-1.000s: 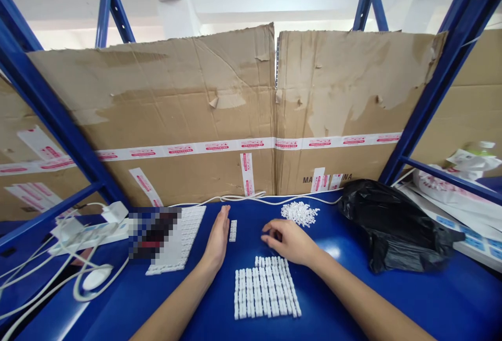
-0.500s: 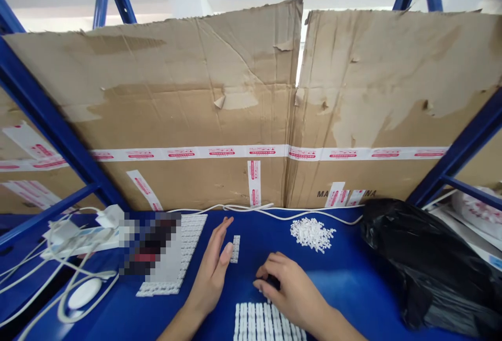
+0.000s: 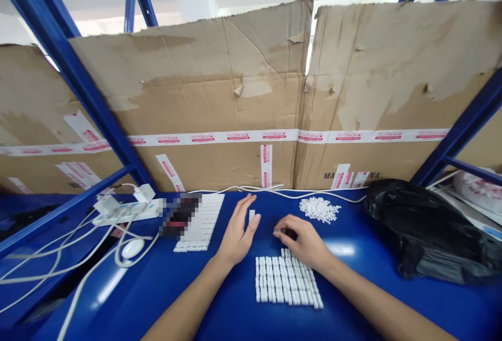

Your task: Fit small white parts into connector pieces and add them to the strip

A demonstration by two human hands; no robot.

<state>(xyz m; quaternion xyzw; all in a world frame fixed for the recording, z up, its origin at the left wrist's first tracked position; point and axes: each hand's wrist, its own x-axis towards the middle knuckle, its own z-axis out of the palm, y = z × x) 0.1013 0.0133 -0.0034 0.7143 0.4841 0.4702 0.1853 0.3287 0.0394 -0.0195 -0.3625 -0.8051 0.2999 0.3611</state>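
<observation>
My left hand rests edge-down on the blue table, its fingers stretched out and holding nothing. Just beyond its thumb, partly hidden, is a short white strip of small parts. My right hand is curled with thumb and forefinger in a pinch; whatever is between the fingertips is too small to make out. Below it lies a block of narrow white pieces in side-by-side rows, its upper right part close under the hand. Past the right hand sits a loose heap of tiny white parts.
To the left, more white rows lie partly under a blurred-out flat item. A power strip with tangled cables and a white round device is farther left. A black plastic bag lies at right, cardboard behind.
The camera view has shifted, so the table and white rows appear higher and more of both forearms shows. Left hand stays outstretched; the right stays pinched, near the top of the rows.
</observation>
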